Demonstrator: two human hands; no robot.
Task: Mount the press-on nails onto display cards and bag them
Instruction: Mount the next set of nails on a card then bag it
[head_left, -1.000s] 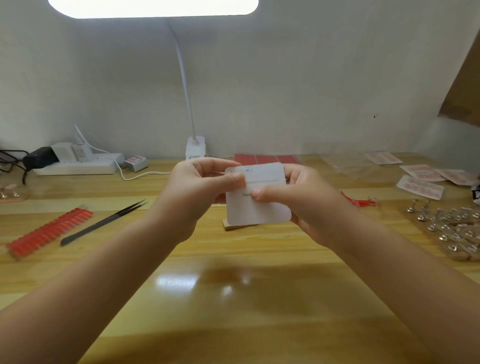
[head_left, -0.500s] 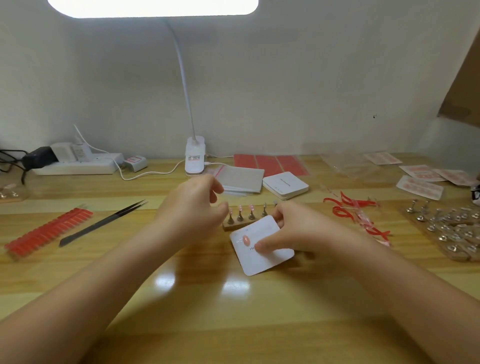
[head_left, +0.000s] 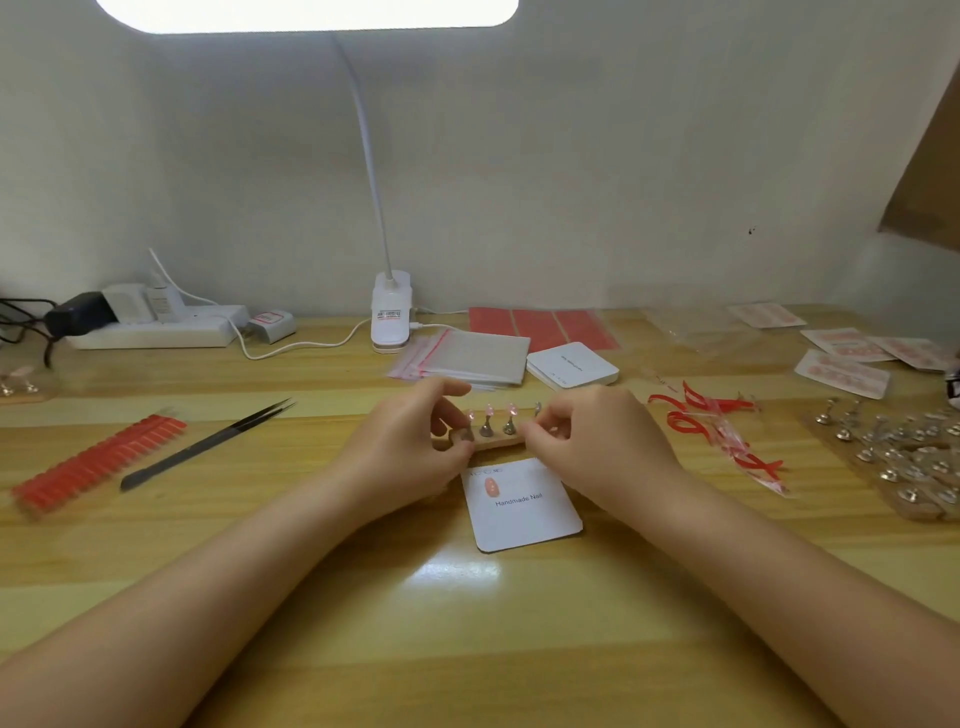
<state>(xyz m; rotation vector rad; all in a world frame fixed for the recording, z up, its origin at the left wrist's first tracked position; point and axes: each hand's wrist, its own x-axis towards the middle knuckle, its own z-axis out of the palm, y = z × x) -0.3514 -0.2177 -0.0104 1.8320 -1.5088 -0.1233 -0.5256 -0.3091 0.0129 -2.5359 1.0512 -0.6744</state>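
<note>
A white display card (head_left: 525, 514) printed "Handmade Nail" lies flat on the wooden table, with one pink press-on nail (head_left: 491, 487) stuck near its top left. Just behind it stands a small wooden strip (head_left: 496, 442) with metal stands, three of them topped by pink nails (head_left: 489, 413). My left hand (head_left: 410, 447) grips the strip's left end with curled fingers. My right hand (head_left: 587, 441) has its curled fingertips on the right end, hiding that part of the strip.
Clear zip bags (head_left: 467, 358), a stack of white cards (head_left: 571, 364) and red adhesive sheets (head_left: 540, 325) lie behind the strip. Black tweezers (head_left: 208, 444) and a red nail-tip row (head_left: 98, 467) are left. Red peelings (head_left: 722, 436), loose metal stands (head_left: 904, 457) and bagged sets (head_left: 841, 374) are right.
Both hands held the card up a second ago. It now lies on the table with a nail on it, and both hands have moved to the wooden strip.
</note>
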